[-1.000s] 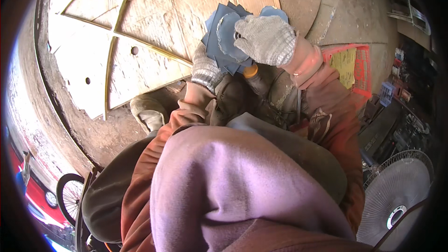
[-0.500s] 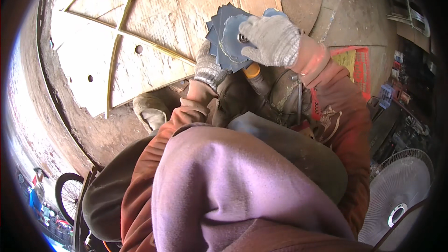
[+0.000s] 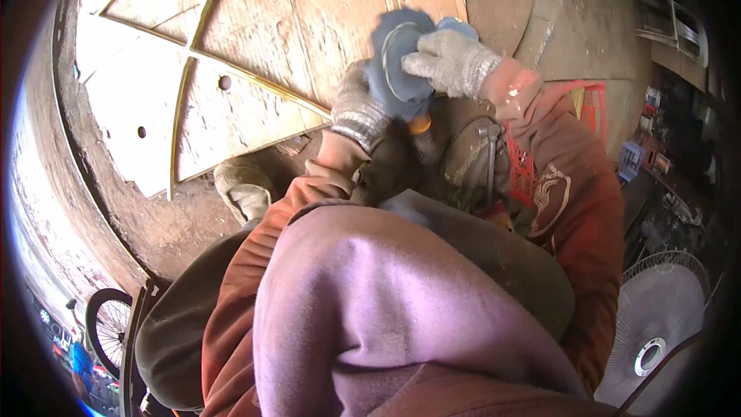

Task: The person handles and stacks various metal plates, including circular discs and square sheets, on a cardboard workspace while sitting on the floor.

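Note:
A stack of thin blue-grey sheets, seemingly abrasive, is blurred by motion and has a pale curved line across its face. My left hand, in a grey knit glove, grips the stack's left edge, its fingertips hidden behind the sheets. In a matching glove, my right hand presses its bunched fingers against the right part of the face; what they pinch there is hidden. Below the sheets shows an orange collar on a dark body, perhaps a power tool. Another blue-grey piece sticks out beyond my right hand.
A brownish board with yellow curved strips and holes lies at the far left. Right of my knees are a red plastic crate and a metal rod with a socket-like head. A fan stands at lower right.
The sheets have turned and blurred; their square corners no longer stand out. My left hand has moved up and right along them. The metal nut seen between my right fingers is now covered.

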The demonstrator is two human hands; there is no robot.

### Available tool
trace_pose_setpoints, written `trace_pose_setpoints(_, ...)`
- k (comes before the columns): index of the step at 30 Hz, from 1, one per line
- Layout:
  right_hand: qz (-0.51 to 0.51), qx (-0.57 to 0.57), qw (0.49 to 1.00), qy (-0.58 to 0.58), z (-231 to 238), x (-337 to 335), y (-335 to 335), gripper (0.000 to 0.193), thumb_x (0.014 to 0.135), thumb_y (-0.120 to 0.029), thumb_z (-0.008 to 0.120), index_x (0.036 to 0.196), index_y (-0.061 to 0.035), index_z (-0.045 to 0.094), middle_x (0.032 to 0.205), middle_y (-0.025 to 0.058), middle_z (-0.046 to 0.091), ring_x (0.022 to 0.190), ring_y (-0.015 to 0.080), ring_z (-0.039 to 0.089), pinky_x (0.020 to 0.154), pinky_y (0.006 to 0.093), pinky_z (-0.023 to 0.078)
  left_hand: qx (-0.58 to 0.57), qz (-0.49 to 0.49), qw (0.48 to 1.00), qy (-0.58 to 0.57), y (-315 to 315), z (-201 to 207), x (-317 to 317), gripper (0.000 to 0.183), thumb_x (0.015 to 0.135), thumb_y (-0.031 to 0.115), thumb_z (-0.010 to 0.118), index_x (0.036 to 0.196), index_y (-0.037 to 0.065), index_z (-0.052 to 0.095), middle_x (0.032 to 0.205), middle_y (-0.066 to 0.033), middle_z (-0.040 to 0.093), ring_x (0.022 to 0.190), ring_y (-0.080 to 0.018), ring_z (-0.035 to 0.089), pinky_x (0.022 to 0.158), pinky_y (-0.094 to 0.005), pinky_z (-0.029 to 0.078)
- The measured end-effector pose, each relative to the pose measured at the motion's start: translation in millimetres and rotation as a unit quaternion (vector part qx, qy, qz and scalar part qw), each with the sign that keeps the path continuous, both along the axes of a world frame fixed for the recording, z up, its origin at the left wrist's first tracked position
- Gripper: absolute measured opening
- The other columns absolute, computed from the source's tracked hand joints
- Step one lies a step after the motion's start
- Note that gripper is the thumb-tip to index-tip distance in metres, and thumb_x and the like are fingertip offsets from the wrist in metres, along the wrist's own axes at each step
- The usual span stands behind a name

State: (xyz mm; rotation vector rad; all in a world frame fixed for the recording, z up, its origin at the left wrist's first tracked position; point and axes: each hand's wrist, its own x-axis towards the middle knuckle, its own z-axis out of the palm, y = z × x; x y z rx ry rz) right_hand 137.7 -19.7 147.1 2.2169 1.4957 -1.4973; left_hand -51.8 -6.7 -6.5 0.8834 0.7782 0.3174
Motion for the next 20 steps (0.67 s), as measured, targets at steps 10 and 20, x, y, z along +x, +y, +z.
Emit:
trace_pose_setpoints(10,-0.217,-0.001,0.965,0.144,-28,14,-37,0.041,0.102,-0.045,0.064,0.094,-0.0046,0.065,0.074,0.0093,0.065,0.067,0.0223,0.064,0.062,0.038,0.051,0.203,-0.046,0.965,0.161,-33,12,21,0.06,0.089,0.027,0.078,0.141,0.007,0.056,0.135,-0.0135,0.065,0.122,-0.0269,0.064,0.101,-0.0397,0.052)
trace_pose_setpoints(20,0.265,0.127,0.923,-0.248,1,5,-8,0.039,0.093,-0.043,0.064,0.11,-0.0087,0.069,0.106,0.0184,0.073,0.096,0.0383,0.07,0.088,0.0471,0.057,-0.014,0.012,0.999,0.046,-34,-5,23,0.075,0.091,0.019,0.08,0.153,0.008,0.04,0.142,-0.0119,0.059,0.127,-0.0278,0.061,0.105,-0.0423,0.054)
